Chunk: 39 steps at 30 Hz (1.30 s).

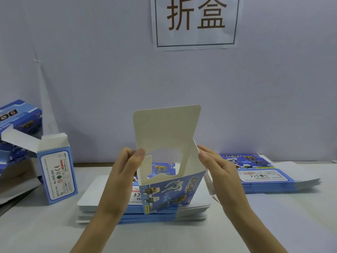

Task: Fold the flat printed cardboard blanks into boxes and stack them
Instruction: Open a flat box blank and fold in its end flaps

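Box [169,190], half formed, is held up in the air just above the near stack of flat blanks [102,198], tilted a little so its open top faces the person and the white inside shows. Its lid flap [166,128] stands straight up, not yet tucked, which suggests the body has been squared open and the top closure comes next. The left hand [124,172] pinches the upper edge of the left wall between thumb and fingers [127,152], fixing that side. The right hand [217,170] lays its nearly straight fingers [204,150], pressed together, against the right wall with the thumb tip on the near corner. That hold looks meant to keep the sleeve square from both sides while leaving the top free to fold. I cannot tell whether the bottom end is closed. Around it, a second stack [269,178] of printed blanks lies on the counter [273,216] well to the right. To the left, a finished box [58,172] stands upright with its top open, just beside a heap of finished boxes [18,125] at the frame's edge. A paper sign [196,22] hangs on the wall behind. Nothing lies between the hands and the lid flap. The cramped left corner is what I judge could hinder neat stacking.
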Each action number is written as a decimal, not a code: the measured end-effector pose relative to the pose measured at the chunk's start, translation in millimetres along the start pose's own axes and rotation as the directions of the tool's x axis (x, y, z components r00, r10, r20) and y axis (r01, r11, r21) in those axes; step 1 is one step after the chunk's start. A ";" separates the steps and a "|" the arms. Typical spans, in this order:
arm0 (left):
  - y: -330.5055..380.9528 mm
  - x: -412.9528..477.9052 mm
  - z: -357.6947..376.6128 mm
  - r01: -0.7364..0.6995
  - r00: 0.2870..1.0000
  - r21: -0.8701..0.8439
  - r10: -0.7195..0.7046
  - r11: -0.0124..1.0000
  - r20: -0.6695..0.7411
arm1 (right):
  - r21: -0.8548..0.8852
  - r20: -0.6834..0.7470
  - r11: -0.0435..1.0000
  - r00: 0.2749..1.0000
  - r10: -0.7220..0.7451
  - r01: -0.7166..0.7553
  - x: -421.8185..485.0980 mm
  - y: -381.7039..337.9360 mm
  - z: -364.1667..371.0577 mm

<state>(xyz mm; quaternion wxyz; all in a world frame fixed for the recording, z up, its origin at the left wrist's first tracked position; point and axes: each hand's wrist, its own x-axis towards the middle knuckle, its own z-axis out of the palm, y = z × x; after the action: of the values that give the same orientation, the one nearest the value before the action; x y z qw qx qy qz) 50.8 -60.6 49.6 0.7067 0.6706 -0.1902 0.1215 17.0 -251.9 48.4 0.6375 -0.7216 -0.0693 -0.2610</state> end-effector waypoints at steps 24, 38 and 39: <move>41.4 -16.1 -9.3 0.092 0.958 0.935 0.225 0.341 -0.176 | -0.648 -0.027 0.735 0.959 -0.283 0.199 -13.2 -19.8 5.4; 33.2 -17.6 3.6 -0.025 0.975 0.798 0.191 0.602 -0.114 | -0.662 -0.067 0.747 0.989 -0.135 0.058 -11.2 -26.7 -7.9; 32.3 -17.6 3.6 -0.045 0.977 0.800 0.195 0.598 -0.090 | -0.670 -0.047 0.741 0.993 -0.108 0.048 -11.2 -28.5 -8.2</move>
<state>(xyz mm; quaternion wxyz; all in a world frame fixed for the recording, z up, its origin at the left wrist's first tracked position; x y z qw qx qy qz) 20.8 -60.4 71.2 0.3394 0.8869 -0.1012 0.2965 -7.2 -252.1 68.8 0.3283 -0.8867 0.0249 -0.3246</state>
